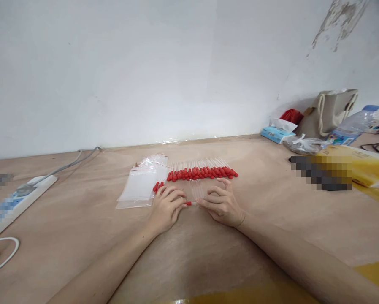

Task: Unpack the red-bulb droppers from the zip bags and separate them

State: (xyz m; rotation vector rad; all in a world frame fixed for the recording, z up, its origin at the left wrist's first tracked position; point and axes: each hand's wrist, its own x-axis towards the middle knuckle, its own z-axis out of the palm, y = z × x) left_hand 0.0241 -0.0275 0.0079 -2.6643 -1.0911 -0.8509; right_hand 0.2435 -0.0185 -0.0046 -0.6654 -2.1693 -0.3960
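Note:
Between the fingertips of my left hand (168, 209), closed in a pinch, is a small red rubber bulb (188, 204). Facing it, my right hand (223, 204) pinches a thin clear tube (194, 203) whose end meets the bulb; how far it sits inside I cannot tell. Several loose clear tubes (196, 188) lie just beyond, between the hands. Past them is a row of droppers (202, 172), red bulbs towards me and tubes pointing at the wall. A few loose red bulbs (156, 186) lie by my left knuckles, partly hidden.
Clear zip bags (134, 188) lie left of the row. A white power strip (34, 198) with a grey cable is at far left. Against the right wall are a tissue pack (276, 134), a cloth bag (312, 118), a plastic bottle (354, 126) and a yellow package (363, 164).

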